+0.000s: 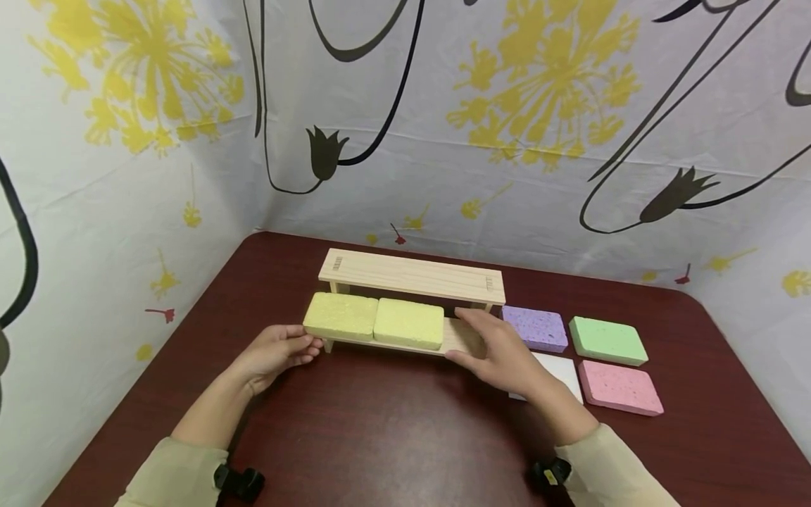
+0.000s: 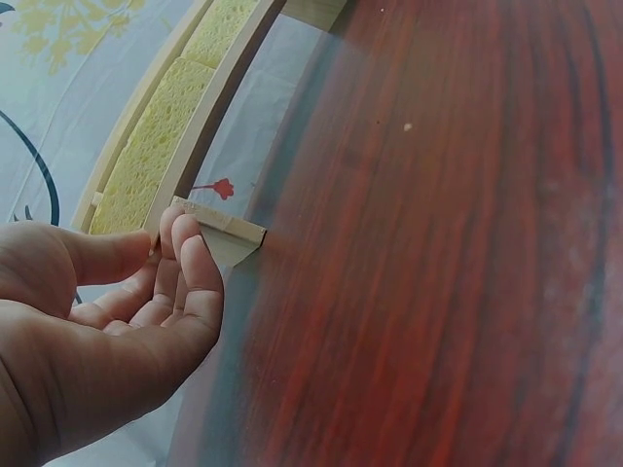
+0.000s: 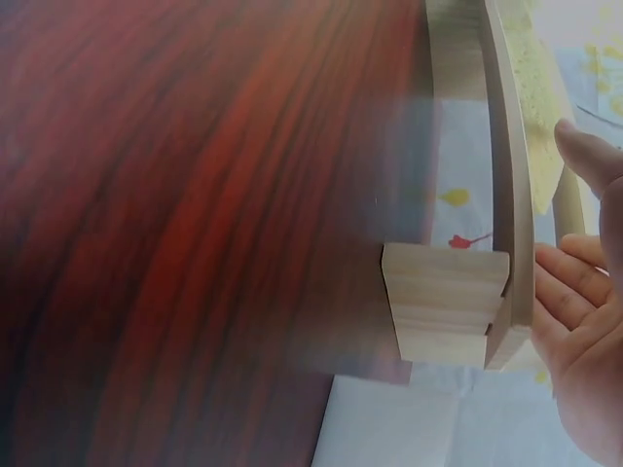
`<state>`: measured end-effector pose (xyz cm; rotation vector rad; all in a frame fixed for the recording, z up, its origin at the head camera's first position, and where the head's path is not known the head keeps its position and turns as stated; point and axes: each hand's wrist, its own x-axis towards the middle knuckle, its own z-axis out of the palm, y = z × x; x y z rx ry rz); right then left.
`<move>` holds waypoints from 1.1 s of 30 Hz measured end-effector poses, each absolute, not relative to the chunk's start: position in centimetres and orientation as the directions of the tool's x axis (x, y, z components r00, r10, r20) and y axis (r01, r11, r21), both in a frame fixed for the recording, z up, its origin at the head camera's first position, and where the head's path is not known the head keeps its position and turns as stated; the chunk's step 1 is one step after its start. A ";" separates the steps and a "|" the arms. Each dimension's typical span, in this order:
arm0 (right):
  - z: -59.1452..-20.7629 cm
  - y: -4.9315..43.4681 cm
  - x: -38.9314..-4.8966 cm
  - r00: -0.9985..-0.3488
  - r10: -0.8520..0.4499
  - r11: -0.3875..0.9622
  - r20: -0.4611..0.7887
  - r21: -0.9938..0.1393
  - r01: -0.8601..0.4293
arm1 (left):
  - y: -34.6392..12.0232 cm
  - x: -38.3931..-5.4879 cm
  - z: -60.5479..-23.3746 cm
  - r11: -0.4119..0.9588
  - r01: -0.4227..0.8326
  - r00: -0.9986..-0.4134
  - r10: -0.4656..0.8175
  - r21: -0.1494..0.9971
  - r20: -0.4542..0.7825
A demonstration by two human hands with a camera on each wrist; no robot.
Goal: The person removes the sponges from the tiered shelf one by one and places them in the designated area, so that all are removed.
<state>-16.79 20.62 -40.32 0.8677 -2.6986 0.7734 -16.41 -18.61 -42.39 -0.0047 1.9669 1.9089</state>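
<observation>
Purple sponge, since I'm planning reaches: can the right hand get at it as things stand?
Probably yes: the purple sponge lies close to the right hand, with nothing on top of it.

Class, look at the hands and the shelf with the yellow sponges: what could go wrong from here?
The left yellow sponge reaches the left end of the front shelf, so a nudge from the left hand there might push it askew.

If that hand lifts its end, the shelf could tilt and the right yellow sponge might slide too.

The right arm passes over the white sponge and could knock it.
</observation>
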 end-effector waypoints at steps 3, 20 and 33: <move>-40.3 20.2 -16.8 -0.812 -0.488 0.698 0.320 -0.416 -0.583 | -18.6 -16.4 -42.4 0.069 -0.276 -0.921 0.268 0.959 -0.284; -41.0 18.3 -17.8 -0.827 -0.483 0.730 0.288 -0.390 -0.562 | -18.7 -16.4 -42.5 0.068 -0.280 -0.919 0.271 0.958 -0.288; -40.8 17.3 -18.3 -0.835 -0.480 0.710 0.268 -0.441 -0.549 | -18.7 -16.5 -42.3 0.062 -0.281 -0.917 0.278 0.958 -0.287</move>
